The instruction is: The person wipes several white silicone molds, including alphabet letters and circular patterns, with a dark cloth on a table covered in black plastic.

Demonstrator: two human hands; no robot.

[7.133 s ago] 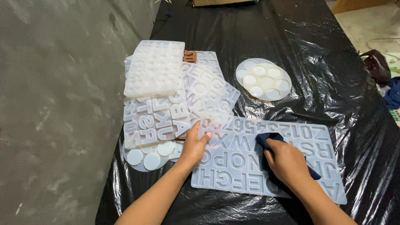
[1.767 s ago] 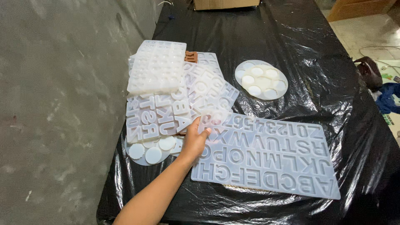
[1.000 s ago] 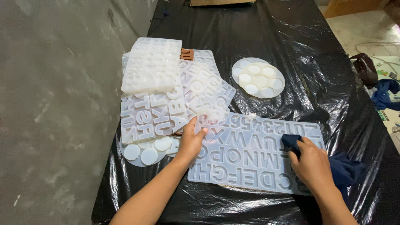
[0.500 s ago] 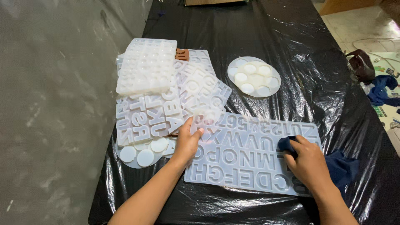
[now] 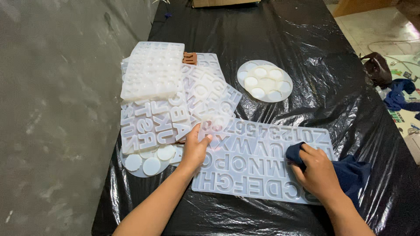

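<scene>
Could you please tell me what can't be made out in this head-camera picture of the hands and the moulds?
- Large letter mould: its right end is hidden under the right hand and dark blue cloth.
- Left hand: its palm covers the mould's left edge.
- Stacked moulds: lower ones hidden by those on top.
- Small brown piece: mostly hidden behind the stack.

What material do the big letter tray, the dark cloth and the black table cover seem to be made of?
Letter tray: probably silicone, milky, translucent, soft-looking moulded cavities. Cloth under the right hand: dark blue woven fabric, matte, folded and creased. Table cover: thin plastic sheet, glossy black, with wrinkles and bright reflections.
</scene>
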